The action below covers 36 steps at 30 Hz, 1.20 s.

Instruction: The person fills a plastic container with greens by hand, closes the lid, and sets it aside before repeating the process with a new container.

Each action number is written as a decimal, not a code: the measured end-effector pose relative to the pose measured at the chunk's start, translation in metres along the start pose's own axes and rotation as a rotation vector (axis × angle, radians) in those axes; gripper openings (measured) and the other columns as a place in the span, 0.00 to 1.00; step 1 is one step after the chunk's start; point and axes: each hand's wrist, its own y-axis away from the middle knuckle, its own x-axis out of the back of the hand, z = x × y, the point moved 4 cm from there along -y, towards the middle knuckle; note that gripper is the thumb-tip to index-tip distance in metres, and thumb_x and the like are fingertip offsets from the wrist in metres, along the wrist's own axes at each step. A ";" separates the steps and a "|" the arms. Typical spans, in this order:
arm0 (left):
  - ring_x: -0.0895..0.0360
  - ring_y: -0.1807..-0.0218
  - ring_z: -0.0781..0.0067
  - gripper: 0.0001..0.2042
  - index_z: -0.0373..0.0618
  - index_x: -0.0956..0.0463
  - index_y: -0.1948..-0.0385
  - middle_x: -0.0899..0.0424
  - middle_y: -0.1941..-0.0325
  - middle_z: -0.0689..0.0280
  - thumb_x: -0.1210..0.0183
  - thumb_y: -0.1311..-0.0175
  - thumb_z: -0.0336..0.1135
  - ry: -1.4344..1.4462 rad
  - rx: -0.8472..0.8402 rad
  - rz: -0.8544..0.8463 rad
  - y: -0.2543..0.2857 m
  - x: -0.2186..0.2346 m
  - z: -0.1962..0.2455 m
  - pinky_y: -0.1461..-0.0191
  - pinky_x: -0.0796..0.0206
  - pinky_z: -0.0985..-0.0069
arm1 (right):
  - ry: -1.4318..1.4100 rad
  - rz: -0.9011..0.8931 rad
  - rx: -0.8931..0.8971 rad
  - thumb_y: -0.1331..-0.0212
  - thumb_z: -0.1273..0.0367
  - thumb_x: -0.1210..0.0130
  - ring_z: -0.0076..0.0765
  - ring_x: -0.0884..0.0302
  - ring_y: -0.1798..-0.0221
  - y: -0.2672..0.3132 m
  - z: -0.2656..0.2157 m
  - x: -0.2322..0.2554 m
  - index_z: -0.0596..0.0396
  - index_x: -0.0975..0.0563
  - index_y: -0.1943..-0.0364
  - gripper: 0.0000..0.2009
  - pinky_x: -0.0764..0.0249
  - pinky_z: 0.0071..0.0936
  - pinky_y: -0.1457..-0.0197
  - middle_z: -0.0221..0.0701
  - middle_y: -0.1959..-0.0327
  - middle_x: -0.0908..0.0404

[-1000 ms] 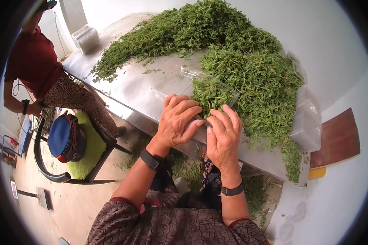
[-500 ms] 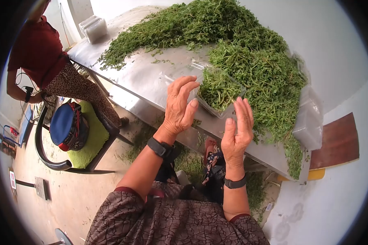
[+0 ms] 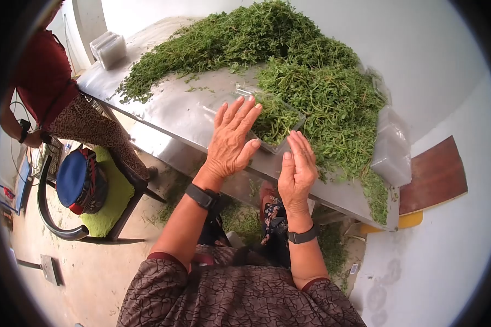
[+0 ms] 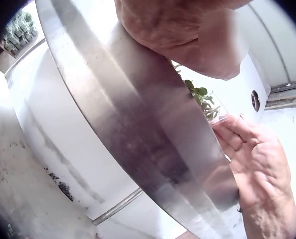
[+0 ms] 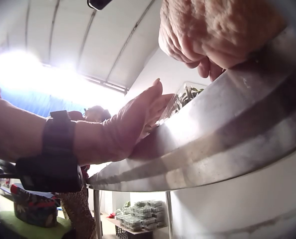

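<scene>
A clear plastic box (image 3: 303, 117) holds leafy green stems (image 3: 273, 121) and sits near the front edge of the metal table (image 3: 183, 114). My left hand (image 3: 230, 136) is at the box's left side, fingers straight and thumb spread. At its near right corner is my right hand (image 3: 298, 173), its fingers straight and close together. Nothing is gripped by either one. From the left wrist, the right hand (image 4: 260, 167) shows palm up with fingertips right at the box wall. In the right wrist view the left hand (image 5: 133, 119) overlaps the box's side.
Behind the box lies a large heap of the same greens (image 3: 322, 71). Stacked clear boxes stand at the right (image 3: 391, 150) and the far left (image 3: 108, 50). A person in a red shirt (image 3: 43, 76) stands left, by a chair with a blue-topped bag (image 3: 75, 177).
My hands were together with fingertips meeting at the box's near edge. They parted to either side, then came slightly closer again, fingers straight.
</scene>
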 end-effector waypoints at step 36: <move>0.43 0.31 0.54 0.26 0.42 0.37 0.40 0.32 0.37 0.57 0.57 0.34 0.49 0.061 0.010 0.127 0.005 -0.005 -0.009 0.26 0.64 0.57 | 0.812 -0.262 -0.495 0.51 0.72 0.44 0.50 0.23 0.54 -0.055 0.082 0.105 0.58 0.24 0.56 0.15 0.27 0.42 0.50 0.44 0.57 0.20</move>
